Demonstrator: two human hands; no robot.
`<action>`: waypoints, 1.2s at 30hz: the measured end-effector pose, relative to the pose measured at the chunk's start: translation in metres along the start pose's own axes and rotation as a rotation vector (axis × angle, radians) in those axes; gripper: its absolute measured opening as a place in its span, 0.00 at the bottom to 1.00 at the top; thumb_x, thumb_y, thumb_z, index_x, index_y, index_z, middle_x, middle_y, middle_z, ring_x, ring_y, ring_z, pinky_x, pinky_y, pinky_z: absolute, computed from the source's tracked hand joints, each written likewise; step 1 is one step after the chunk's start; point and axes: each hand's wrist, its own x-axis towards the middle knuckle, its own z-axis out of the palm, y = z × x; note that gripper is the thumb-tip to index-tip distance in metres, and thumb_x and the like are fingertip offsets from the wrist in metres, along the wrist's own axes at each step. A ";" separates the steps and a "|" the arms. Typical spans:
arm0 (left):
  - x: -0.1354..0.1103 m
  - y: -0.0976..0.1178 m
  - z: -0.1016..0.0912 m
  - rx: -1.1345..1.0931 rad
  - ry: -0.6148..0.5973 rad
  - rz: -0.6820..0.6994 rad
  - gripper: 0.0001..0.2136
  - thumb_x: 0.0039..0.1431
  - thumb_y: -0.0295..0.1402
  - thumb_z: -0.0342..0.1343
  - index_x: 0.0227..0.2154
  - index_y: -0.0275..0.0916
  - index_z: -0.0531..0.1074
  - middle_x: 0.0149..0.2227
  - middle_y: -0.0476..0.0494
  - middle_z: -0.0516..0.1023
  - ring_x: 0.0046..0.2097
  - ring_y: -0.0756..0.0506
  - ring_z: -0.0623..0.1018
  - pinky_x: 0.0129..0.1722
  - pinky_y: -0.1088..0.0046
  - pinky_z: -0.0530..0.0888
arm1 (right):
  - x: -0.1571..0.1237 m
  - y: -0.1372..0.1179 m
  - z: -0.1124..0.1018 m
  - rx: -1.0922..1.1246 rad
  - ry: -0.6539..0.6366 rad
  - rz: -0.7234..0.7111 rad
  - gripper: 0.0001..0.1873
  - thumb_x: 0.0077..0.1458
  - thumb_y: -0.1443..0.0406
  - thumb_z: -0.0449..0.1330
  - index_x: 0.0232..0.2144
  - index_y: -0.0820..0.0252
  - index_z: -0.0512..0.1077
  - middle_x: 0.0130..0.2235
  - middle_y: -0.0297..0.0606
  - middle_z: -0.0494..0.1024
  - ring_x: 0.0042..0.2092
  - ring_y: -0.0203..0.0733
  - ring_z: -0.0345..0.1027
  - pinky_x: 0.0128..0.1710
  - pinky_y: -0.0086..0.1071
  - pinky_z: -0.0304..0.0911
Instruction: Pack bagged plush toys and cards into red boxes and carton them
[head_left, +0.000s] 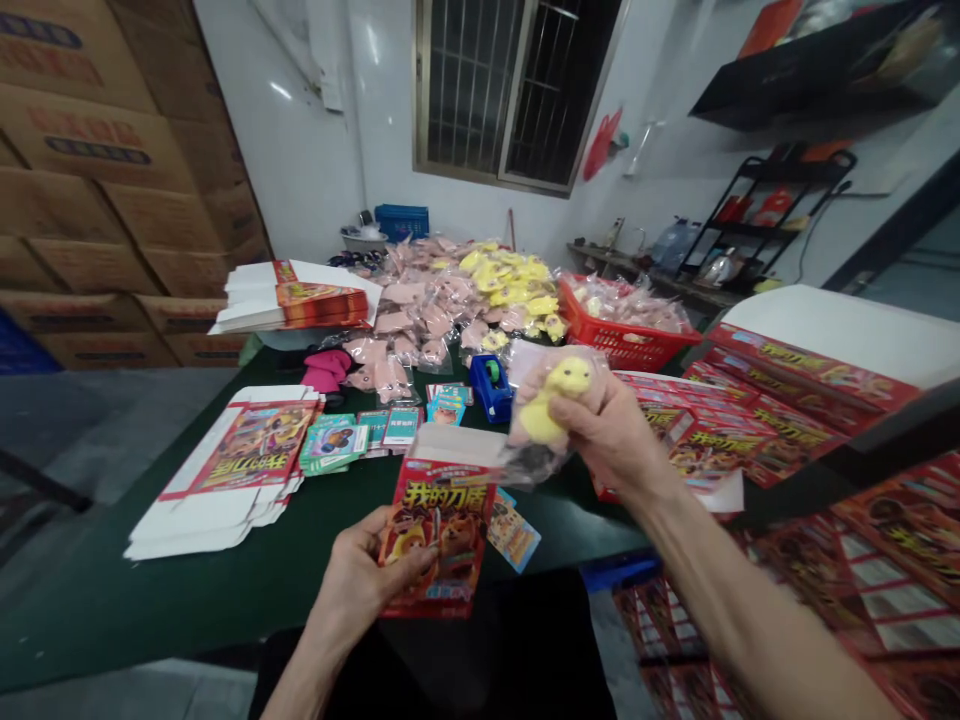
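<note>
My left hand grips a red printed cardboard box from below, its white flap standing open at the top. My right hand holds a clear plastic bag up beside that flap. Inside the bag is a yellow and pink plush toy, partly covered by my fingers. The bag's lower corner overlaps the box's flap. Both hands are above the dark green table.
Flat box blanks, printed cards and a blue tape dispenser lie on the table. Behind them is a heap of bagged plush toys. A red basket stands beyond, with red box stacks to the right and cartons along the left.
</note>
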 end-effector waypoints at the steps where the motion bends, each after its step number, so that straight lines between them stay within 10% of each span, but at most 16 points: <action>1: -0.002 0.000 0.004 0.000 -0.041 -0.002 0.20 0.36 0.35 0.69 0.33 0.34 0.73 0.30 0.42 0.81 0.30 0.44 0.80 0.30 0.73 0.77 | -0.008 -0.002 0.013 -0.060 0.134 -0.100 0.16 0.44 0.60 0.66 0.34 0.56 0.66 0.31 0.30 0.75 0.28 0.34 0.70 0.25 0.28 0.67; 4: -0.009 0.001 0.015 -0.049 -0.048 0.018 0.19 0.36 0.35 0.69 0.33 0.34 0.72 0.29 0.43 0.80 0.30 0.44 0.79 0.31 0.71 0.77 | -0.024 0.007 0.043 -0.296 0.380 -0.387 0.14 0.43 0.66 0.67 0.31 0.56 0.66 0.29 0.29 0.75 0.28 0.33 0.70 0.27 0.27 0.67; 9: -0.020 0.006 0.023 -0.066 0.068 0.081 0.19 0.35 0.36 0.69 0.33 0.34 0.73 0.27 0.45 0.79 0.27 0.45 0.78 0.30 0.72 0.77 | -0.027 0.034 0.056 -0.282 0.302 -0.665 0.13 0.48 0.74 0.61 0.33 0.55 0.63 0.36 0.32 0.76 0.36 0.36 0.72 0.36 0.31 0.68; 14: -0.022 0.007 0.019 0.010 0.085 0.159 0.21 0.36 0.35 0.69 0.36 0.34 0.74 0.31 0.43 0.81 0.32 0.44 0.80 0.32 0.73 0.77 | -0.019 0.029 0.057 -0.294 0.447 -0.571 0.14 0.45 0.72 0.64 0.32 0.56 0.64 0.31 0.29 0.74 0.30 0.31 0.69 0.29 0.25 0.65; 22: -0.017 0.005 0.009 0.163 0.160 0.184 0.21 0.34 0.39 0.69 0.34 0.36 0.75 0.31 0.44 0.82 0.31 0.44 0.80 0.31 0.74 0.78 | -0.026 0.004 0.030 -0.493 -0.148 -0.379 0.21 0.42 0.61 0.68 0.37 0.57 0.64 0.37 0.35 0.73 0.38 0.37 0.70 0.38 0.29 0.66; 32: -0.005 -0.012 -0.010 0.401 0.250 0.246 0.22 0.28 0.43 0.70 0.31 0.40 0.78 0.28 0.46 0.82 0.28 0.43 0.80 0.26 0.77 0.77 | -0.021 -0.016 0.023 -0.567 -0.284 -0.305 0.07 0.45 0.71 0.60 0.29 0.59 0.66 0.31 0.30 0.72 0.32 0.33 0.68 0.32 0.24 0.62; 36: -0.007 -0.008 -0.007 0.367 0.235 0.311 0.20 0.30 0.42 0.70 0.30 0.40 0.78 0.28 0.46 0.81 0.26 0.44 0.79 0.25 0.77 0.77 | -0.025 -0.030 0.017 -0.405 -0.372 -0.104 0.23 0.44 0.62 0.67 0.42 0.57 0.65 0.31 0.28 0.72 0.31 0.33 0.68 0.32 0.25 0.64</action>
